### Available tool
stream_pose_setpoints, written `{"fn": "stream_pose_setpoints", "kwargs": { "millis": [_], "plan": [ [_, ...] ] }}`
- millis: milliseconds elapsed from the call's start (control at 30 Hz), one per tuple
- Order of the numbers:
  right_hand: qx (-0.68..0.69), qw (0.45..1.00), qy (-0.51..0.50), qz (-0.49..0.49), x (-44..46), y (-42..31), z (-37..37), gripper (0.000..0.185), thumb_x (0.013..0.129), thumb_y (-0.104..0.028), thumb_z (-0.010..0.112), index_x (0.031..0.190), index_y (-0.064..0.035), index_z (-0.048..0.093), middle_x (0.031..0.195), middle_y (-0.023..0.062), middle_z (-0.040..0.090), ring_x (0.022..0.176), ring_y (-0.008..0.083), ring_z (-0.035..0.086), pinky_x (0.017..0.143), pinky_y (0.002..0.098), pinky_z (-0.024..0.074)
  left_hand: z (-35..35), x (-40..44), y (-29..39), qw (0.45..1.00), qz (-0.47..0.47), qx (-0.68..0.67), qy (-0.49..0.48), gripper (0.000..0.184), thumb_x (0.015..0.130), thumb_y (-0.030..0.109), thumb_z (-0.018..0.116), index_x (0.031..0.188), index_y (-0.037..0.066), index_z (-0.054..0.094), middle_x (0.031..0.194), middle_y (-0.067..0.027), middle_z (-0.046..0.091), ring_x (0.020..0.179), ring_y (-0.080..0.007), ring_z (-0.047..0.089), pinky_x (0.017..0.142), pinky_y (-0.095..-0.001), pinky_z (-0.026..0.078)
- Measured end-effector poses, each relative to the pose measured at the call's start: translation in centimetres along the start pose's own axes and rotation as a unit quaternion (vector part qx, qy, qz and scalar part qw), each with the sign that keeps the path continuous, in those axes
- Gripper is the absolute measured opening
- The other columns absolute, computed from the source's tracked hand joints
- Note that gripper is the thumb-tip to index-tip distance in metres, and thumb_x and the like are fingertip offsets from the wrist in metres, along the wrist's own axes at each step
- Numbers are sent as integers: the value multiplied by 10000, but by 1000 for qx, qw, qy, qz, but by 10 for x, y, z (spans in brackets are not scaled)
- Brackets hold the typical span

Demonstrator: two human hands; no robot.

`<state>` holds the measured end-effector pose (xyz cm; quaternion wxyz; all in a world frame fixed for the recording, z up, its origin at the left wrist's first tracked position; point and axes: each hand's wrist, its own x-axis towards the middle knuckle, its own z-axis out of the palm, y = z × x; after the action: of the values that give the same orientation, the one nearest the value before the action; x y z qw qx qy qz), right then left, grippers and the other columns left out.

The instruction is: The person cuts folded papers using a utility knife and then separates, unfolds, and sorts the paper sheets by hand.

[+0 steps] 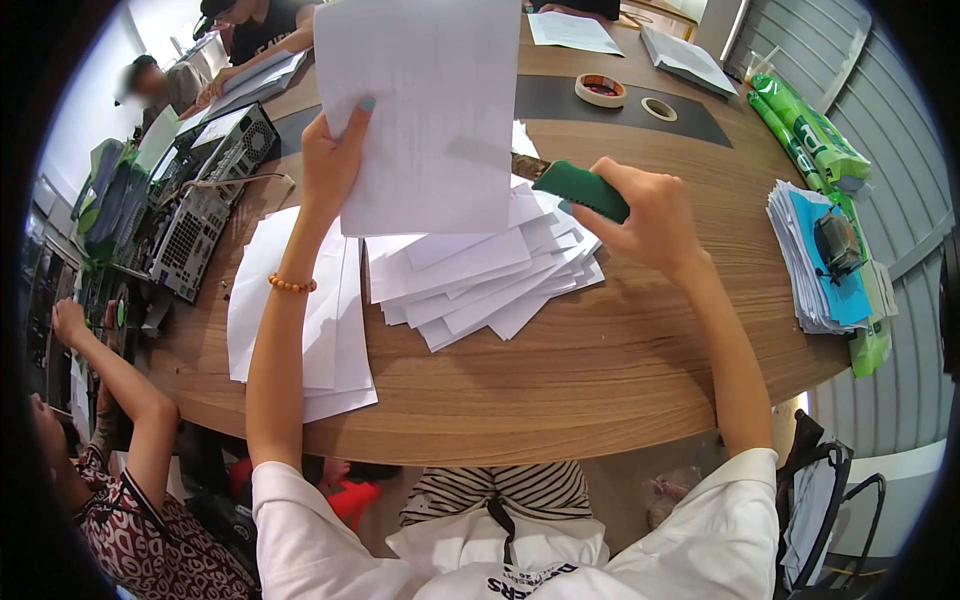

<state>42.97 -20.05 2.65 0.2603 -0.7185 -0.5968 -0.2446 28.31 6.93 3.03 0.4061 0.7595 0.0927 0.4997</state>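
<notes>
Left hand (pixel 335 165) at upper center pinches an upright paper sheet (pixel 430 120) (thumb in front), right hand (pixel 645 215) at center right has fingers wrapped round a green-handled cutter (pixel 585 190), blade behind the sheet, loose papers (pixel 480 285) on the surface (pixel 640 370) mid-frame below.

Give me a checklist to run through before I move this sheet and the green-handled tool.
1. Left hand gripping the sheet: ok, thumb on its face.
2. Right hand gripping the green-handled tool: ok.
3. Tool's far end in plain view: not ok, the sheet covers it.
4. Left fingers clear of that end: cannot tell, partly hidden.
5. Paper pile squared up: not ok, fanned out.
6. Larger tape roll apart from both hands: ok.
</notes>
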Motion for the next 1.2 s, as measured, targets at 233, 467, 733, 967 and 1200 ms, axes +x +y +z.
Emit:
{"fn": "stream_pose_setpoints", "kwargs": {
  "millis": [233, 467, 733, 967, 1200],
  "plan": [
    [11, 999, 36, -5, 2, 1, 1, 267, 721, -317, 647, 716, -93, 500, 544, 34, 541, 432, 188, 524, 403, 297, 378, -5, 2, 9, 998, -40, 45, 10, 444, 847, 361, 542, 665, -41, 594, 527, 2, 525, 465, -32, 430, 425, -196, 350],
    [-14, 997, 74, -16, 3, 8, -3, 282, 709, -333, 657, 719, -97, 503, 540, 26, 545, 419, 176, 523, 385, 292, 377, -11, 7, 11, 997, -67, 26, 7, 433, 836, 372, 553, 692, -33, 604, 559, -14, 548, 468, -40, 464, 433, -184, 364],
    [-61, 994, 82, -25, 3, 3, -2, 267, 705, -329, 656, 717, -105, 511, 565, 25, 557, 433, 164, 541, 378, 268, 385, -7, 3, 16, 995, -94, 24, -37, 404, 836, 359, 557, 744, -31, 606, 589, -21, 565, 463, -48, 488, 433, -186, 384],
    [-53, 996, 76, 1, 2, 6, -2, 274, 702, -339, 654, 731, -109, 508, 558, 17, 548, 426, 168, 533, 371, 282, 376, -9, 3, 9, 991, -119, 28, -45, 402, 838, 356, 555, 707, -22, 593, 565, -17, 550, 452, -43, 480, 416, -182, 375],
    [-57, 995, 81, 1, 2, 15, -3, 275, 700, -338, 654, 719, -104, 510, 576, 29, 560, 439, 189, 541, 387, 297, 385, -10, 4, 3, 990, -96, 36, -100, 423, 842, 370, 544, 702, -26, 593, 545, -12, 541, 447, -44, 483, 407, -187, 370]
  ]
}}
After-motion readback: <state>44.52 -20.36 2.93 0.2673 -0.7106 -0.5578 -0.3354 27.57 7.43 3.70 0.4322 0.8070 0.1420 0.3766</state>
